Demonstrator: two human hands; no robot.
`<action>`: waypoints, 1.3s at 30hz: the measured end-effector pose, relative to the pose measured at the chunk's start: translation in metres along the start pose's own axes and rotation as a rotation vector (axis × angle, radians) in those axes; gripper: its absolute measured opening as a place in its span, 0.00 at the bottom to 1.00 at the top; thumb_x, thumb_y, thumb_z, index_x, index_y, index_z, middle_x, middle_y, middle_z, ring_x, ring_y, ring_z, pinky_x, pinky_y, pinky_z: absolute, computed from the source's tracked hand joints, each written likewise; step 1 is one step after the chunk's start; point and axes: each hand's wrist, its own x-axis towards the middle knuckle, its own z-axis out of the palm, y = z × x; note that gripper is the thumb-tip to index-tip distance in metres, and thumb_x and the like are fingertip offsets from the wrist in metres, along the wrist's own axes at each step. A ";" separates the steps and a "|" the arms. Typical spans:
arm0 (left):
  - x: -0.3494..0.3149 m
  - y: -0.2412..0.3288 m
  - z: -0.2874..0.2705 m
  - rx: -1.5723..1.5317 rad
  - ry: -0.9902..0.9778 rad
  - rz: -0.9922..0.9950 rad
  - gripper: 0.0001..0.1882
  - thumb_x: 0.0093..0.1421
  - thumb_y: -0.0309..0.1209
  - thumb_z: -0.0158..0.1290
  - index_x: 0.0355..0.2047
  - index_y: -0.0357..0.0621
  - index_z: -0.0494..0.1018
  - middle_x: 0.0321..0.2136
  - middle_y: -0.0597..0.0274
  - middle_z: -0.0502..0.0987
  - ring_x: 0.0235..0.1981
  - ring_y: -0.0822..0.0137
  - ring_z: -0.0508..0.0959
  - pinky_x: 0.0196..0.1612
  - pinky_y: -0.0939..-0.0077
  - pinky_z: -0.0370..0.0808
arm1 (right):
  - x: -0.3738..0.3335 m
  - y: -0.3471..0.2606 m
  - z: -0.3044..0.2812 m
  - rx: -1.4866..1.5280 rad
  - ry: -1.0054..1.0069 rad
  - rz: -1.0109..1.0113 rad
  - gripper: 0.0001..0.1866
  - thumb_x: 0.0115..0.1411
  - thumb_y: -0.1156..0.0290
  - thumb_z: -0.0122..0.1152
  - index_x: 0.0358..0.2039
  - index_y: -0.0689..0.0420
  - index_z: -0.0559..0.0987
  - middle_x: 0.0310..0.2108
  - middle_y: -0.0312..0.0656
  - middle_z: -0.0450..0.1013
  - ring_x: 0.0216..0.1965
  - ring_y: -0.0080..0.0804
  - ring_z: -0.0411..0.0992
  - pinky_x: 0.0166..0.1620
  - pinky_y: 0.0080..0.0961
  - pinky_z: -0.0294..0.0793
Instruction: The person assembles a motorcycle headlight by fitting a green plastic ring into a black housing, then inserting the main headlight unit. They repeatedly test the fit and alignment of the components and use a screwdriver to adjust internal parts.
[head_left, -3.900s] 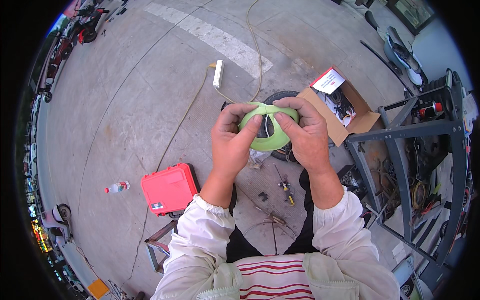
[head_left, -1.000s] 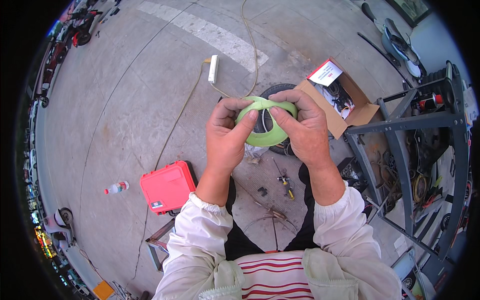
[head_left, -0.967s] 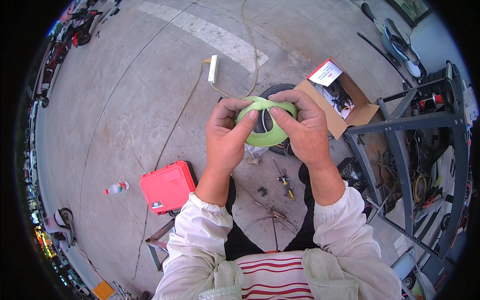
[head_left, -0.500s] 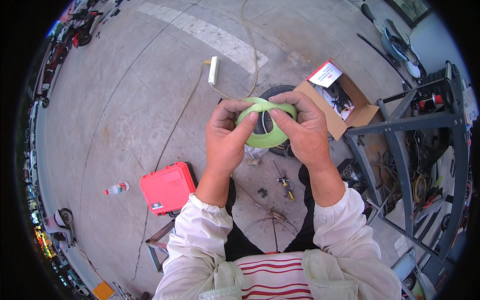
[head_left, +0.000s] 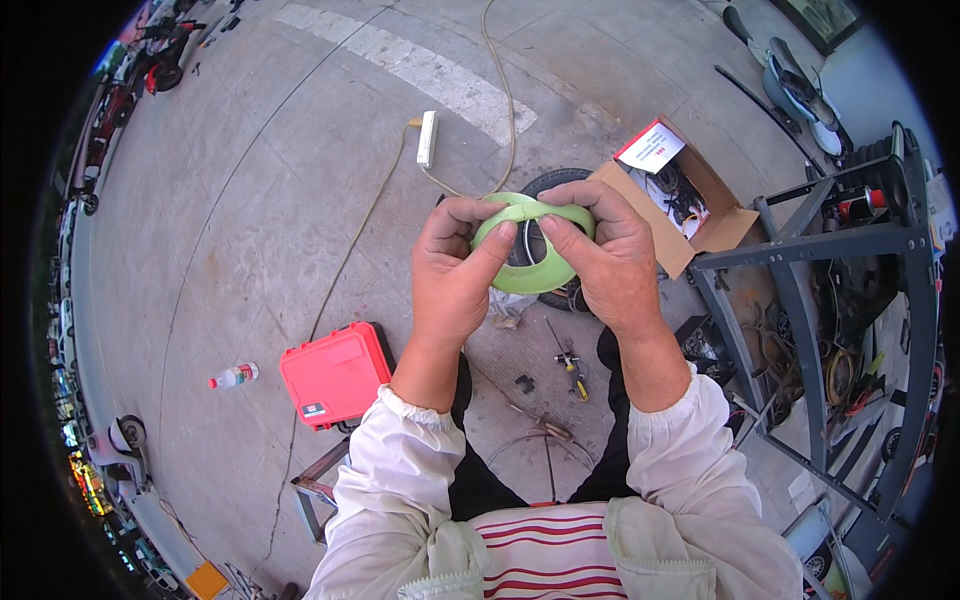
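Up in front of me I hold a pale green ring (head_left: 532, 279), a soft-looking band whose exact kind I cannot make out. My left hand (head_left: 452, 265) is closed on its left upper side, the thumb pressing the inner edge. On the right upper side my right hand (head_left: 612, 262) pinches it the same way, thumb against fingers. Between the thumbs the band shows a crease or seam at the top. Beyond the ring a black tyre (head_left: 543, 182) with a wheel lies on the ground, partly hidden by the ring and my hands.
A red case (head_left: 335, 375) and a plastic bottle (head_left: 235, 377) are at left. Ahead lies a white power strip (head_left: 427, 140) with a cord. An open cardboard box (head_left: 727, 230) stands beside a metal rack (head_left: 820, 255). Yellow-handled tools (head_left: 575, 378) lie between my legs.
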 end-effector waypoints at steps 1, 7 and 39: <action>0.000 0.000 0.000 0.000 0.001 0.001 0.10 0.60 0.22 0.59 0.42 0.39 0.73 0.40 0.61 0.79 0.42 0.74 0.77 0.46 0.79 0.74 | 0.000 0.001 0.000 -0.005 0.002 -0.012 0.08 0.59 0.75 0.64 0.40 0.58 0.80 0.32 0.32 0.75 0.34 0.15 0.69 0.37 0.16 0.70; 0.000 -0.001 0.000 0.002 0.000 0.008 0.10 0.60 0.22 0.59 0.41 0.39 0.73 0.40 0.62 0.78 0.41 0.74 0.77 0.46 0.78 0.73 | 0.000 0.001 0.000 0.005 0.000 -0.007 0.08 0.59 0.76 0.64 0.40 0.59 0.80 0.32 0.32 0.75 0.32 0.15 0.69 0.35 0.16 0.69; 0.000 -0.001 0.003 -0.012 0.022 0.007 0.10 0.60 0.23 0.59 0.42 0.40 0.75 0.38 0.65 0.79 0.38 0.77 0.76 0.42 0.83 0.70 | 0.001 0.001 0.000 -0.019 0.005 0.005 0.09 0.58 0.76 0.65 0.40 0.59 0.80 0.33 0.32 0.76 0.35 0.16 0.70 0.39 0.17 0.70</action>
